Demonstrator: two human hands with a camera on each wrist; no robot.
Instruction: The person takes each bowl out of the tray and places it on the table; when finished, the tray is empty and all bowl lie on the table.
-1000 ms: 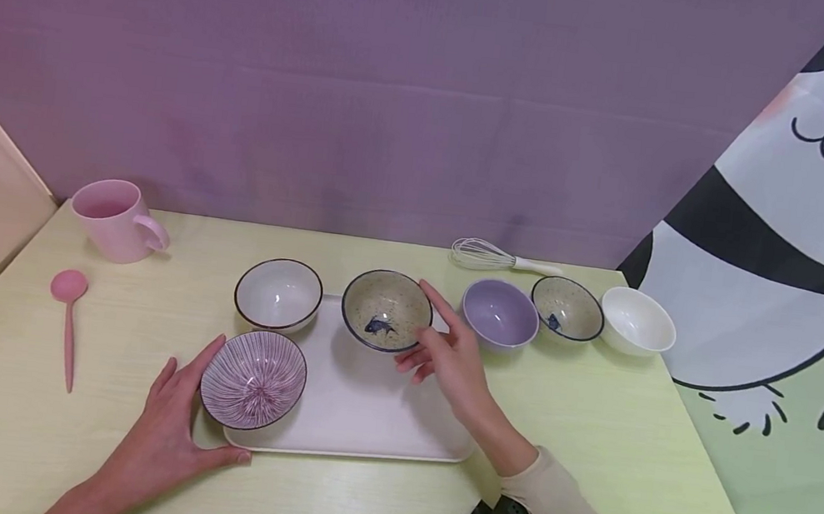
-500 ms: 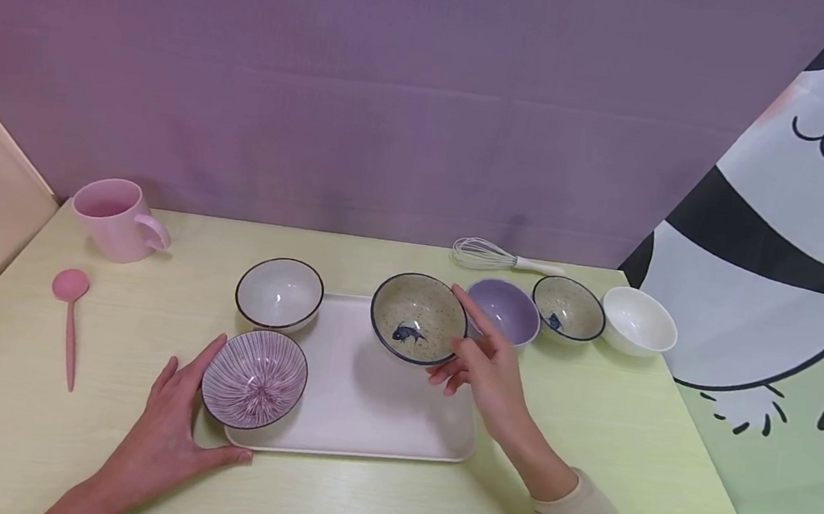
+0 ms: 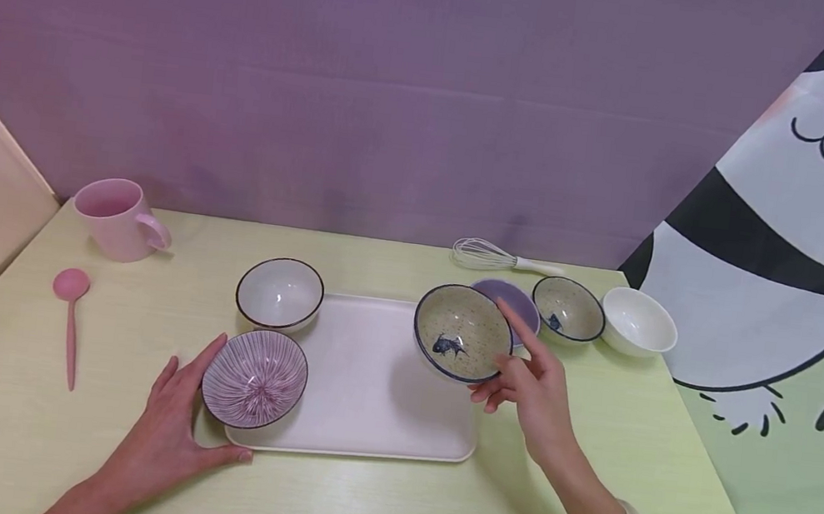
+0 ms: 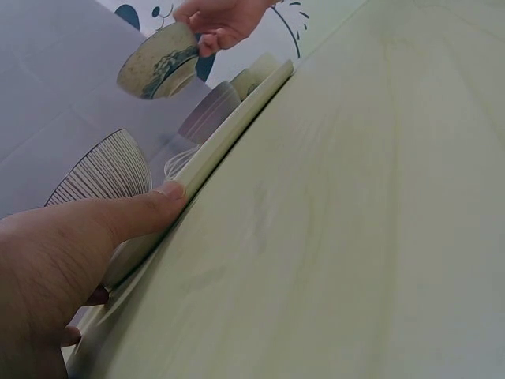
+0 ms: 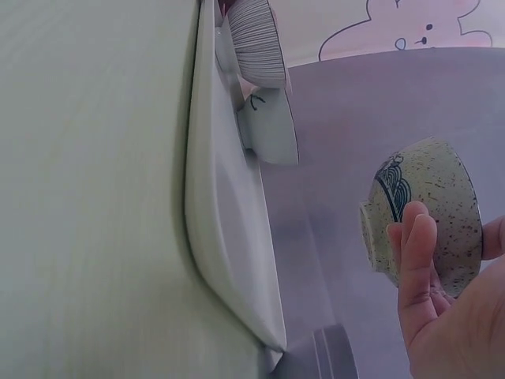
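My right hand [image 3: 537,387] holds a speckled beige bowl [image 3: 460,329] with a blue fish inside and a dark rim. In the right wrist view the thumb is at its rim and the fingers [image 5: 418,245] lie along its outer wall. The bowl hangs above the right part of a white tray [image 3: 365,420]. My left hand [image 3: 168,424] grips the tray's front left corner, its thumb along the front edge in the left wrist view. Beside it a purple-striped bowl [image 3: 255,379] stands on the tray; a white dark-rimmed bowl [image 3: 280,293] is behind that.
Behind the held bowl is a partly hidden purple bowl [image 3: 520,302]. Another speckled fish bowl [image 3: 572,307] and a white bowl [image 3: 639,323] stand further right, with a whisk [image 3: 491,256] behind. At left are a pink mug [image 3: 114,221] and a pink spoon [image 3: 69,313].
My right hand has carried the speckled bowl rightward and slightly nearer, from the middle of the tray to above its right part, now partly covering the purple bowl. The left hand has stayed put.
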